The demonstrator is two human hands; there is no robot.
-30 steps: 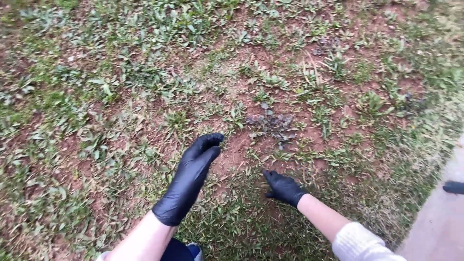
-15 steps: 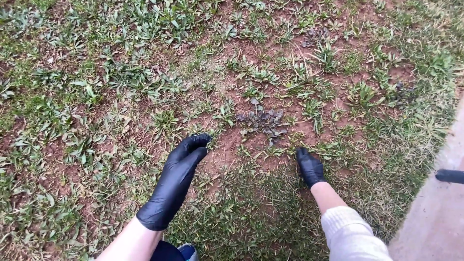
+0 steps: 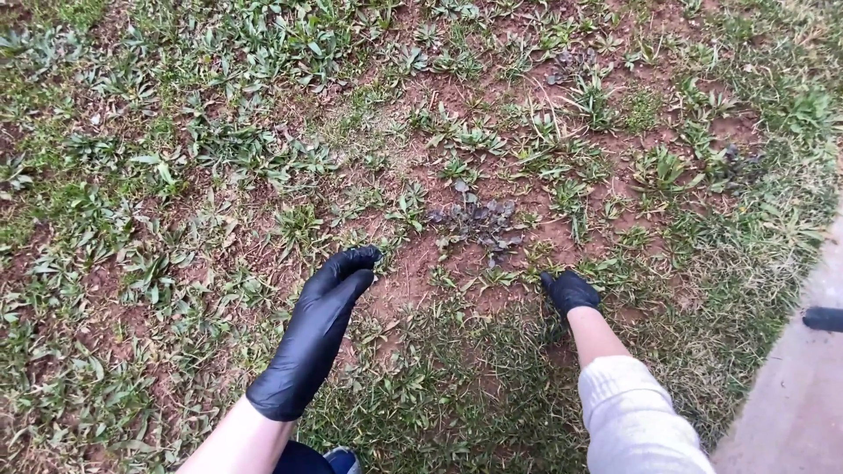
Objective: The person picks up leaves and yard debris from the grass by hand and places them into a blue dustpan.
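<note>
Weeds (image 3: 479,221), purplish and wilted, sprawl on red soil (image 3: 413,272).

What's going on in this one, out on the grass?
A person in black gloves is bent over a patchy lawn of low weeds and bare reddish soil. The right hand is down at the ground, fingers in the grass just below a dark purplish weed. The left hand hovers above the ground, fingers curled, holding nothing. A strip of pavement runs along the right edge, with a dark object lying on it.
</note>
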